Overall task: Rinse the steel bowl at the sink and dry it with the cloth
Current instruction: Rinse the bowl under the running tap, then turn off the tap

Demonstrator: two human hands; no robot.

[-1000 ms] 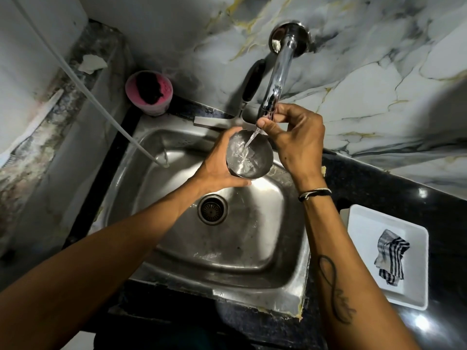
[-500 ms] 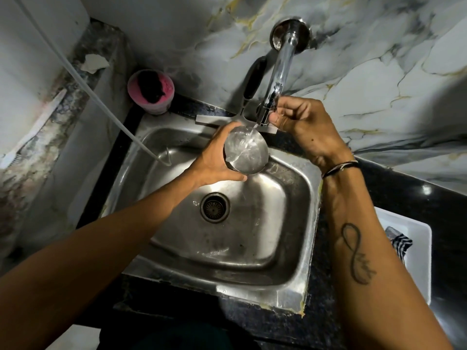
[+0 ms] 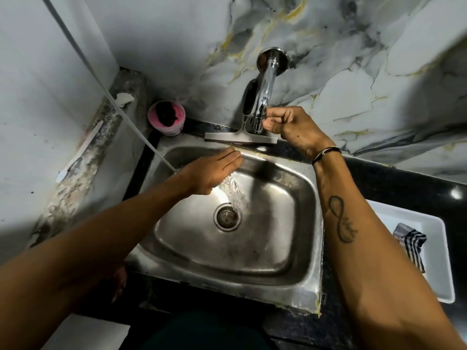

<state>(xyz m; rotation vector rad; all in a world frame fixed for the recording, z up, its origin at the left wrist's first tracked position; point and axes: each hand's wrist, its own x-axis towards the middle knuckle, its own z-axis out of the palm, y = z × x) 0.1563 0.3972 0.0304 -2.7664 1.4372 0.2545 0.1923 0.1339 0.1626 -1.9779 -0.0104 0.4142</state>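
My left hand (image 3: 209,173) is turned palm down over the steel sink (image 3: 310,294), its fingers stretched toward the back rim. The steel bowl is hidden beneath that hand. A stream of water (image 3: 236,193) spills from under the palm toward the drain (image 3: 226,217). My right hand (image 3: 290,127) pinches the lower end of the chrome tap (image 3: 265,84) with thumb and fingers. No water falls from the spout. The striped cloth (image 3: 410,245) lies crumpled in a white tray (image 3: 434,274) on the black counter at the right.
A pink cup (image 3: 166,117) stands at the sink's back left corner. A squeegee (image 3: 240,140) rests along the back rim under the tap. A thin white hose (image 3: 101,82) slants down into the basin from the upper left. A toothbrush (image 3: 80,152) lies on the left ledge.
My left hand has rolled over from cupping the upright bowl under the tap to palm down, and water now pours out below it. The right hand shifted along the tap's end.
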